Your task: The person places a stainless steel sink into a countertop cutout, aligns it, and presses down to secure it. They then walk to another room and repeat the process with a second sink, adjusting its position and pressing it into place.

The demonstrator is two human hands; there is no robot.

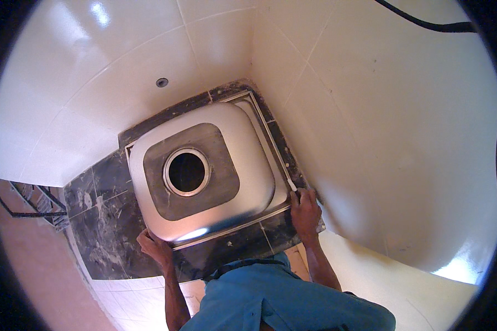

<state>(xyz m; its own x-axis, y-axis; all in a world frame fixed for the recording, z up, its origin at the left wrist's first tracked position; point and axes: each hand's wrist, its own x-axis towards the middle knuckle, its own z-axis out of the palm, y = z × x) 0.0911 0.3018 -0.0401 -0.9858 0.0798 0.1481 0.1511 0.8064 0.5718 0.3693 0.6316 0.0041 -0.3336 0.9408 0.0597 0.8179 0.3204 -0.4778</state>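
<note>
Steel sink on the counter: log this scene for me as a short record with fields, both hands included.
Object: square silver metal sink, upside down, round drain hole showing
Surface: smudged black tiled countertop
Left hand: at the sink's near left edge, grip unclear
Right hand: holding slender white stick by the near right corner
Background: glossy cream tiled walls

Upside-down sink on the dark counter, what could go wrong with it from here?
The sink might shift on the smeared dark counter if the left hand, at its near left corner, eases off. The slim white stick in the right hand could slip away from the metal rim beside it.
</note>
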